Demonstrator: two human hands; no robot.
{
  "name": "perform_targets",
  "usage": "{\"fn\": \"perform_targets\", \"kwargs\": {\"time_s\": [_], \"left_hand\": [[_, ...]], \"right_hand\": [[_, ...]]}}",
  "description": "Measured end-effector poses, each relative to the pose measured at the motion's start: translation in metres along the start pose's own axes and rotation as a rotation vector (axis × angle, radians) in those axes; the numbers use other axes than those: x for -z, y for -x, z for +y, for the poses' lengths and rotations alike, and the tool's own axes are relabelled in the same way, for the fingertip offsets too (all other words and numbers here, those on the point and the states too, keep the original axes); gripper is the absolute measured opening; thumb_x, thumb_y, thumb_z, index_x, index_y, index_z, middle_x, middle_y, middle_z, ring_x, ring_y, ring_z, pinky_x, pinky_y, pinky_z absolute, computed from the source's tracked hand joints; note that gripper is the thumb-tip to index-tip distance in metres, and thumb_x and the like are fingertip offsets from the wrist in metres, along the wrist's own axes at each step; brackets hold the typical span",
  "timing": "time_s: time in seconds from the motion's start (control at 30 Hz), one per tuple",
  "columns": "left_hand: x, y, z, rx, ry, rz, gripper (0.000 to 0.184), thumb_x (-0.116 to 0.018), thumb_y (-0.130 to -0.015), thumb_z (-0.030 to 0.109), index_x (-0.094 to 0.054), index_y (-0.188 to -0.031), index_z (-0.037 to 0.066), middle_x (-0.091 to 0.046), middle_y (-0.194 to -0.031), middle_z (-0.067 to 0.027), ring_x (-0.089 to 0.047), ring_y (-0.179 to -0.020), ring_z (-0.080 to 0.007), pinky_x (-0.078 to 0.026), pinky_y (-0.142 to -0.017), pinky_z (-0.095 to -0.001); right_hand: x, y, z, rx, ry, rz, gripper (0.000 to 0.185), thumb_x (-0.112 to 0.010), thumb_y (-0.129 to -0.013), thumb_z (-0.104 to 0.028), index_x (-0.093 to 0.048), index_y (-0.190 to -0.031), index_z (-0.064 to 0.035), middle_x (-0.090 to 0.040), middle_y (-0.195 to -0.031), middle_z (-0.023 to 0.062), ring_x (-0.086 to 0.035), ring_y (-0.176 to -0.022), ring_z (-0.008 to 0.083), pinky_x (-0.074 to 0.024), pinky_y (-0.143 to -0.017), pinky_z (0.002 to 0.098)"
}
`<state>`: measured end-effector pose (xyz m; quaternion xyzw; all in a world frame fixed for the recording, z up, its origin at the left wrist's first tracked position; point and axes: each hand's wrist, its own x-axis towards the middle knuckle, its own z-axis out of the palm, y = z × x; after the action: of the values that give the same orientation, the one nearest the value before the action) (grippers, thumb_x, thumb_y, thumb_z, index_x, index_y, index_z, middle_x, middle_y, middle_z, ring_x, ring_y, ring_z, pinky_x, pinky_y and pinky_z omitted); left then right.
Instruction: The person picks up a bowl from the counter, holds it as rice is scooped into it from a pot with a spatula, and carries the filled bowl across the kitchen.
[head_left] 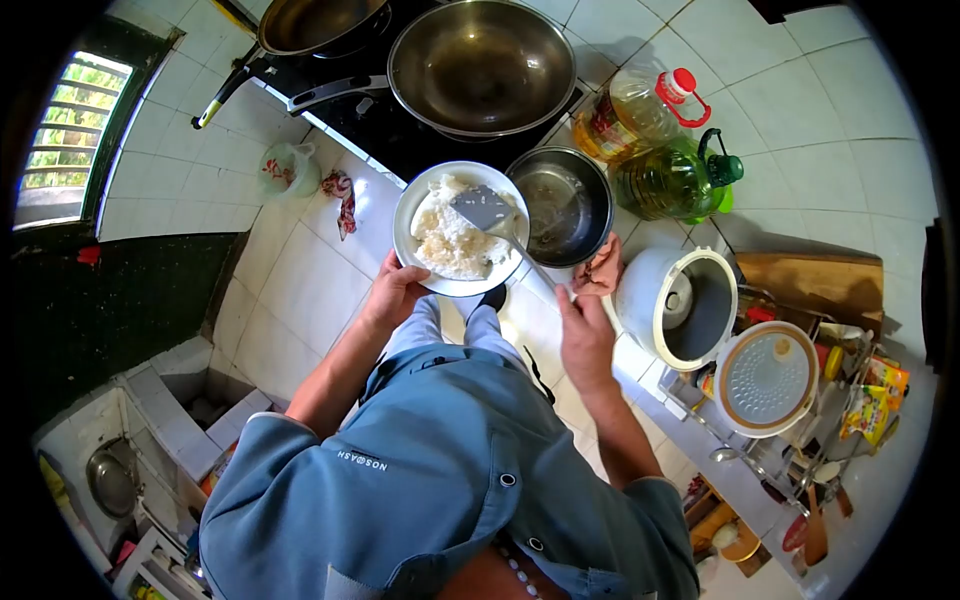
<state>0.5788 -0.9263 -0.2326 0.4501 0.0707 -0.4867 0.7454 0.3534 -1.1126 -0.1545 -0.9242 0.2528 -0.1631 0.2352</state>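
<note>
My left hand [396, 290] grips the rim of a white bowl [404, 232], its thumb over the edge. White cooked rice [450, 245] fills much of the bowl. In my right hand [586, 335] is the handle of a spatula [484, 208], whose flat grey blade rests on the rice with grains stuck to it. Just right of the bowl stands a dark metal pot [560, 200], with a little residue inside. A pink cloth [600, 268] lies against the pot's lower right side, close to my right hand.
A large pan [480, 65] and another pan [315, 22] sit on the black stove [400, 140]. Two oil bottles [655, 175] stand at the right wall. The open rice cooker [640, 305] is beside the counter's utensils, its lid [768, 375] raised.
</note>
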Motion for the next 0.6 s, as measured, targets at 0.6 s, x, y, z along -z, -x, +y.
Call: {"fn": "perform_targets", "kwargs": {"time_s": [0.6], "left_hand": [[0.01,0.011,-0.001,-0.038,0.021,0.028,0.056,-0.049,-0.075,-0.009,-0.037,-0.128,0.003,-0.055,-0.118,-0.0162,-0.061,-0.101,-0.0314,-0.055,-0.084,-0.0458]], "right_hand": [[0.028,0.039,0.037,-0.508,-0.341,-0.035,0.029,-0.058,-0.084,-0.003,-0.063,-0.112,-0.0038,-0.053,-0.074,0.0106,-0.052,-0.065,0.0208,-0.0433,-0.061,0.0311]]}}
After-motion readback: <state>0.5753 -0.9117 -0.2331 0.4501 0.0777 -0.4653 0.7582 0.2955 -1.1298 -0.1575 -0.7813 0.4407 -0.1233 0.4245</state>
